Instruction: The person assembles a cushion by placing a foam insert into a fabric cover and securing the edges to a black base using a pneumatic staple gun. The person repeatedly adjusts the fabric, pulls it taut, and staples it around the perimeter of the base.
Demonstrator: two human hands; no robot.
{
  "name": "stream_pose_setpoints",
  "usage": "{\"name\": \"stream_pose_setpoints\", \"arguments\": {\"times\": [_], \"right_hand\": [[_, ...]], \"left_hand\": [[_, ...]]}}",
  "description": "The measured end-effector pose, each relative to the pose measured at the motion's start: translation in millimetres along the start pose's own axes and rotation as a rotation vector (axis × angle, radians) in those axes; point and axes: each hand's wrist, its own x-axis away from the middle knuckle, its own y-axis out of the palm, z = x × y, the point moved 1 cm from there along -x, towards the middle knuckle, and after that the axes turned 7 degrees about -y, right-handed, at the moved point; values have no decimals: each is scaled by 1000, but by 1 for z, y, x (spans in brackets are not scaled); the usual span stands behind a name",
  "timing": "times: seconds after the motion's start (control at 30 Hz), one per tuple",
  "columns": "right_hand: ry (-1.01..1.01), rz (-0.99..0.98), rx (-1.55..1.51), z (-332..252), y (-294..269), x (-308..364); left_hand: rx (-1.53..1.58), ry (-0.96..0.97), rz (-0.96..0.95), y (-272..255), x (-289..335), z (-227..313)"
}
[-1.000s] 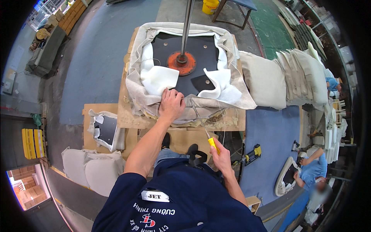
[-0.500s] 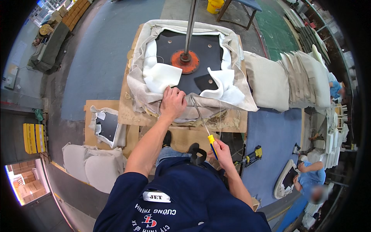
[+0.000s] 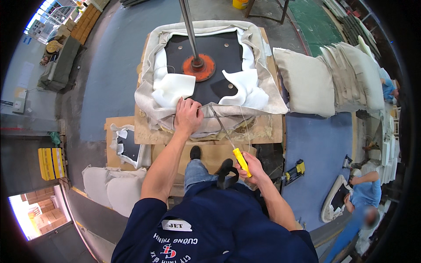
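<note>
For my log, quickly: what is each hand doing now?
Left hand: pressing the beige cover.
Right hand: closed on the yellow-handled tool.

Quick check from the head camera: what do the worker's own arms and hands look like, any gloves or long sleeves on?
No gloves: the left hand and right hand are both bare. The forearms are uncovered as well. Short navy sleeves of a dark blue work shirt end above the elbows. No watch, wristband or ring shows at this size. The shirt front carries a white patch and printed lettering.
</note>
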Motion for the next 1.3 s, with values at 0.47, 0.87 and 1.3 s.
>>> {"name": "stream_pose_setpoints", "arguments": {"times": [0.47, 0.87, 1.3], "right_hand": [[-779, 169, -267, 0, -6, 39], [-853, 800, 121, 5, -18, 16], [-1223, -54, 1750, -96, 167, -132]], "left_hand": [[-5, 71, -42, -10, -3, -6], [359, 197, -200, -81, 57, 7], [-291, 305, -397, -41, -32, -37]]}}
